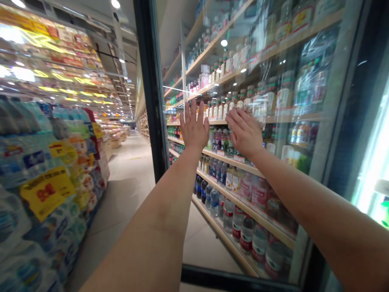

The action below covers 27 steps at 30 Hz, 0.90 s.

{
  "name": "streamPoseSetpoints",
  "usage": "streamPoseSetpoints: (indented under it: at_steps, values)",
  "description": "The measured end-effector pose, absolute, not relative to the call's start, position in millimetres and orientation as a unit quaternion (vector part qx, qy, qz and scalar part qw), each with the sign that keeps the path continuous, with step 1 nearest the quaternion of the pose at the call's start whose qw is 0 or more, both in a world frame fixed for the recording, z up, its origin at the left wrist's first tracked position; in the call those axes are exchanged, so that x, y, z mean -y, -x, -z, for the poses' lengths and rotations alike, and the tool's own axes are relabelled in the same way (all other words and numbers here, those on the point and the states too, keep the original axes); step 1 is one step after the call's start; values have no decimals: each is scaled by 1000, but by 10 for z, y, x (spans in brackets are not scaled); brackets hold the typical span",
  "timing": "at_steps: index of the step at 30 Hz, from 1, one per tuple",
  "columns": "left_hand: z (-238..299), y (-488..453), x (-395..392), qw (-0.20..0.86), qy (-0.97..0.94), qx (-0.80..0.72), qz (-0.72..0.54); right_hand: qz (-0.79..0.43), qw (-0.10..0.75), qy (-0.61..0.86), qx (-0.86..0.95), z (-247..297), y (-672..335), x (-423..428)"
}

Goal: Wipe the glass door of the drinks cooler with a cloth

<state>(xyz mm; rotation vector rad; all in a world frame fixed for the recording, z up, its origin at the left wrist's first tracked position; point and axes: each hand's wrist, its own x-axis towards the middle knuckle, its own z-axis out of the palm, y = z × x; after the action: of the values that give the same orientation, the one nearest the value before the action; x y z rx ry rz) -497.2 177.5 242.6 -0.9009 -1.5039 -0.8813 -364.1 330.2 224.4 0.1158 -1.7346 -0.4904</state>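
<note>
My left hand [194,129] is raised with its fingers spread, palm toward the glass door [225,91], and seems to lie flat on the pane. To its right, my right hand [246,132] is also up against the glass, its fingers stretched out and close together. Neither hand holds anything. The door has a black frame [149,81] and stands swung out. Through the pane I see shelves with rows of bottles [226,106], partly covered by my hands and forearms.
Stacked packs of bottled drinks [22,134] with a yellow price sign [47,192] stand on the left. Between them and the door runs an aisle floor [129,170]. A brightly lit cooler opening [375,162] shows at the right edge.
</note>
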Motion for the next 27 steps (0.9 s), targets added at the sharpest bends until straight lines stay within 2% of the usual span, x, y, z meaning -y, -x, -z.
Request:
streamPoseSetpoints:
  at_steps: [12,17,19,24,27]
  values:
    - [-2422,4883,-1720,549,377,647,371,223,596,-68,769,-2291,3576,-3301]
    - [-2433,4825,-1675,545,371,659,362,153,673,-4,723,-2502,3622,-3267]
    - [-2436,4780,-1658,544,363,674,343,147,652,-10,743,-2474,3654,-3197]
    - [-2438,4623,-1598,503,362,699,357,170,530,-65,828,-2337,3539,-3006]
    - [-2449,4553,-1565,504,369,701,345,169,508,-65,842,-2399,3372,-3019]
